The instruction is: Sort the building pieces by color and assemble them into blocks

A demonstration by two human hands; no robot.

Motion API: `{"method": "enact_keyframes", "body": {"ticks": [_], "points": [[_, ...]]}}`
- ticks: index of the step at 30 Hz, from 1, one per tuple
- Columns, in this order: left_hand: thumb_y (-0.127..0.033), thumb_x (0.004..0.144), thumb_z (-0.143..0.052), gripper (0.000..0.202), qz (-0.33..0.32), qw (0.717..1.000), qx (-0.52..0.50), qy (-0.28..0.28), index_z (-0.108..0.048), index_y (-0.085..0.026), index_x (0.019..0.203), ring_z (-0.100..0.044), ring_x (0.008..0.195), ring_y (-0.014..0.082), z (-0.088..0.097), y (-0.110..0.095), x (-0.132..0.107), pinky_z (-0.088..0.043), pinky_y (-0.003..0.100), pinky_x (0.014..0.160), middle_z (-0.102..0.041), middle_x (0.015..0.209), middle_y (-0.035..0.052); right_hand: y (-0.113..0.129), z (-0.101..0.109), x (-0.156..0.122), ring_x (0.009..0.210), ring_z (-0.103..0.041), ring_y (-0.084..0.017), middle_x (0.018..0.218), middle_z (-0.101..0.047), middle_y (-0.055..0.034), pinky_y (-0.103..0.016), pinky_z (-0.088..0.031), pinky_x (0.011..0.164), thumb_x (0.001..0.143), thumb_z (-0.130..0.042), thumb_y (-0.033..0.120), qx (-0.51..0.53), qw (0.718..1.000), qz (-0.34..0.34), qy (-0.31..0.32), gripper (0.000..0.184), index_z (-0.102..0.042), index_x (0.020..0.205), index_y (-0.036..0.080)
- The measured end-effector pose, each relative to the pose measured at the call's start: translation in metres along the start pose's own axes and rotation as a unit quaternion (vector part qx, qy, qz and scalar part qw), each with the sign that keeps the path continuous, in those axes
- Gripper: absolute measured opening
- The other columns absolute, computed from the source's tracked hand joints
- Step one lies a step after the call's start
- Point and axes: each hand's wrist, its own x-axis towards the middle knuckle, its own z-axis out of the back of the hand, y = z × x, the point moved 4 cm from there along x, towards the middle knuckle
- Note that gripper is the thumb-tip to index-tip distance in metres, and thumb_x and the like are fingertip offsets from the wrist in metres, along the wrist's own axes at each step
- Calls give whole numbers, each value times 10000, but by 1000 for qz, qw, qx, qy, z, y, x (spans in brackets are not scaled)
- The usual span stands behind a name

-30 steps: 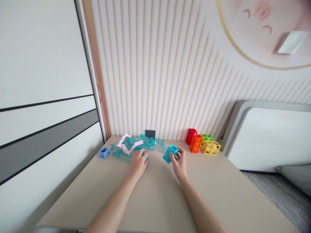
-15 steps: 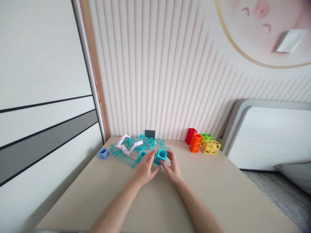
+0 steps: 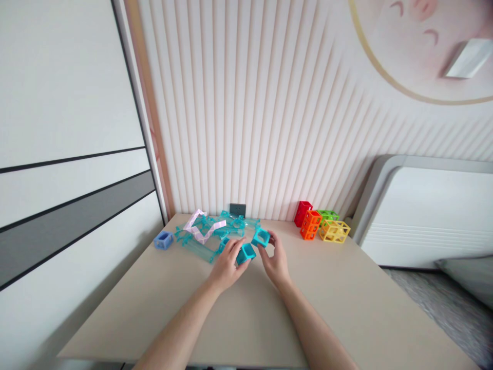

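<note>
Between thumb and fingers, my left hand [image 3: 227, 263] grips a teal block [image 3: 246, 253], its square opening facing up toward me. My right hand [image 3: 275, 258] pinches a second teal block [image 3: 261, 237] with a square opening, a little farther back and to the right. A small gap separates the two blocks. Just behind my left hand lies another teal block [image 3: 223, 245], partly covered by the fingers. Translucent teal track pieces [image 3: 200, 247] spread out behind it, with a pale pink zigzag strip [image 3: 202, 237] lying over them.
A blue block [image 3: 164, 240] stands at the table's left edge. Toward the back right are a red block [image 3: 302, 214], an orange stack [image 3: 310, 225], green blocks [image 3: 328, 215] and yellow blocks [image 3: 335, 232]. A black socket [image 3: 238, 209] sits on the ribbed wall behind the table.
The teal piece held by both hands is now two separate blocks, one in each hand. The right one has moved up and to the right, the left one slightly down and left.
</note>
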Motion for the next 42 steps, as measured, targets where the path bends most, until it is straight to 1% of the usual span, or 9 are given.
{"method": "enact_keyframes", "body": {"ticks": [2, 7, 15, 22, 26, 30, 33, 37, 42], "points": [[-340, 936, -578, 532, -16, 1000, 17, 3, -447, -220, 1438, -606, 1189, 266, 5, -4, -1, -522, 411, 1024, -597, 1250, 141, -12, 2, 2, 1025, -684, -267, 1151, -700, -106, -448, -553, 924, 898, -622, 404, -40, 998, -31, -24, 464, -519, 1309, 214], [-313, 949, -552, 432, -62, 993, 90, -44, -518, -220, 1370, -616, 1169, 254, 40, 5, -6, -517, 385, 1024, -608, 1210, 126, -34, -9, 1, 1025, -680, -258, 1137, -701, -64, -430, -543, 912, 856, -644, 358, -100, 993, -46, 46, 419, -538, 1247, 255], [-349, 949, -543, 342, 18, 974, 207, -90, -579, -236, 1269, -642, 1107, 268, 126, 81, -49, -536, 413, 976, -618, 1180, 112, -38, -26, 6, 835, -717, -265, 943, -738, -38, -381, -540, 761, 842, -675, 366, -185, 976, -43, 106, 359, -559, 1174, 292], [-492, 930, -524, 345, 114, 976, 172, -73, -617, -225, 1129, -676, 1021, 264, 131, 115, -67, -557, 417, 916, -679, 1111, 102, -37, -20, 11, 982, -698, -283, 1076, -730, -75, -415, -543, 843, 858, -668, 430, -192, 976, -11, 101, 410, -589, 1233, 282], [-533, 909, -525, 382, 147, 974, 160, -59, -615, -224, 1115, -693, 971, 263, 127, 121, -70, -573, 413, 881, -700, 1084, 98, -47, 25, 30, 1005, -657, -257, 1033, -708, -81, -412, -522, 917, 941, -502, 405, -225, 974, 21, -14, 314, -651, 1159, 236], [-541, 902, -506, 403, 157, 972, 160, -67, -625, -211, 1099, -706, 964, 275, 126, 123, -72, -575, 435, 890, -710, 1070, 109, -76, 99, 47, 1238, -501, -337, 1271, -585, -202, -549, -370, 1072, 945, -375, 313, -279, 952, -19, -125, 401, -628, 1208, 147], [-535, 895, -501, 406, 152, 973, 160, -71, -625, -204, 1094, -701, 1003, 291, 125, 123, -71, -565, 461, 920, -710, 1089, 123, -100, 157, 49, 1344, -411, -359, 1452, -454, -212, -547, -335, 1087, 918, -394, 265, -401, 892, -79, -191, 448, -590, 1306, 159], [-520, 893, -515, 397, 174, 975, 129, -55, -605, -213, 1127, -720, 932, 259, 120, 128, -74, -600, 414, 855, -707, 1128, 118, -124, 209, 59, 1419, -339, -345, 1566, -361, -180, -501, -342, 1086, 868, -433, 166, -553, 822, -107, -89, 590, -478, 1456, 184], [-476, 878, -528, 371, 175, 971, 151, -62, -605, -222, 1136, -705, 982, 271, 122, 127, -76, -589, 434, 889, -700, 1132, 110, -135, 227, 86, 1393, -393, -298, 1532, -450, -149, -467, -330, 1098, 872, -447, 140, -628, 771, -81, 65, 603, -464, 1472, 196]]}}
